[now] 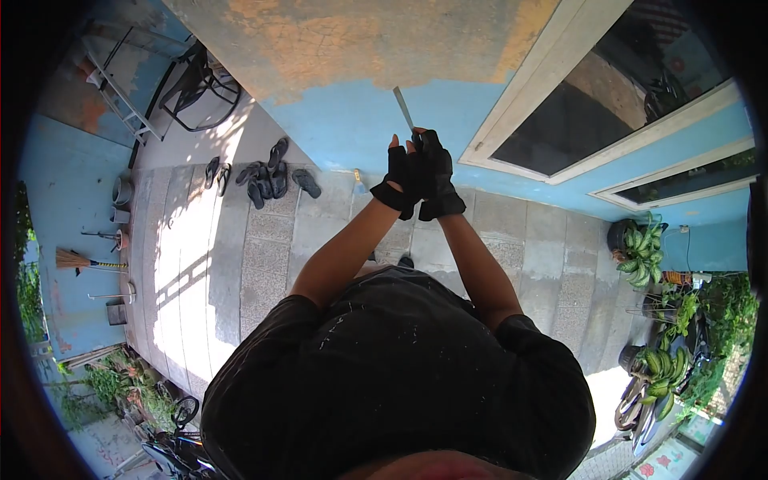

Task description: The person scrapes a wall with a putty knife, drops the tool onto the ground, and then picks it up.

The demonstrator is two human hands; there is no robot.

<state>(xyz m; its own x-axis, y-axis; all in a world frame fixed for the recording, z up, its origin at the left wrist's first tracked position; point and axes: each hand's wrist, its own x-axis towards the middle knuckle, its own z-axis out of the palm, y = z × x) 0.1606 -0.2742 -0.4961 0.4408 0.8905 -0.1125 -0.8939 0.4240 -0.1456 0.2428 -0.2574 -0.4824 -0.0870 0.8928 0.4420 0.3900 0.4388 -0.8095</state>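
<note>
Both my hands wear black fingerless gloves and are close together in front of the wall. My right hand (432, 168) is wrapped round the handle end of a scraper (403, 107), whose thin metal blade points up and left near the wall. My left hand (400, 172) is beside it, touching or overlapping it, with a finger raised; whether it grips the handle too is hidden. Blue paint (344, 112) covers the lower wall. Above it is a bare, patchy orange and grey area (384, 40) with a ragged paint edge.
A framed window (552, 120) is on the right. Sandals (268, 180) lie on the tiled floor (268, 292) at left, near a black chair (196, 92) and a ladder (120, 88). A small brush-like object (359, 182) stands at the wall's foot. Potted plants (640, 252) line the right.
</note>
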